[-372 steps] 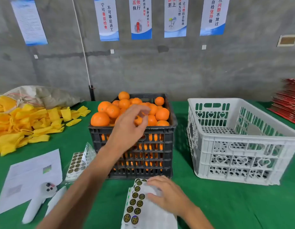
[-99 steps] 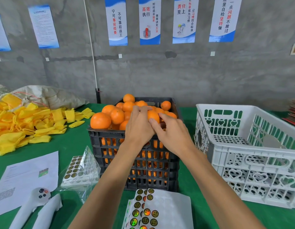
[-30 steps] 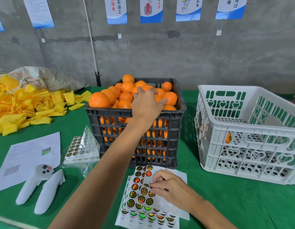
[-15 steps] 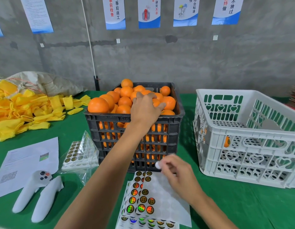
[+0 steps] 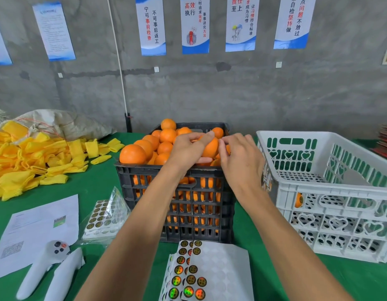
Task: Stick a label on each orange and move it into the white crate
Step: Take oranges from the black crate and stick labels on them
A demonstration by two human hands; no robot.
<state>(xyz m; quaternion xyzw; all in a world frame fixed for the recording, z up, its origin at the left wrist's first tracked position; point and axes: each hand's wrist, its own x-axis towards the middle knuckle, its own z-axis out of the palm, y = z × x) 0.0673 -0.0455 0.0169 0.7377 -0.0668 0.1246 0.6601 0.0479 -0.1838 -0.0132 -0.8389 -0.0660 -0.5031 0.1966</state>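
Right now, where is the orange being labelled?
In the head view, the orange is held in the left hand just above the black crate, with the right hand against its right side.

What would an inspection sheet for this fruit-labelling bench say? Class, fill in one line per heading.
Surface: green cloth covers the table.
Job's things: black crate heaped with oranges; white crate holds one labelled orange; label sheets at the near edge.
Clutter: yellow foam nets, sack, paper, bagged labels, white controllers.
Grippers: left hand grips an orange; right hand touches it, fingers curled.
Cables: thin white cord on the wall.
Surroundings: concrete wall, posters.
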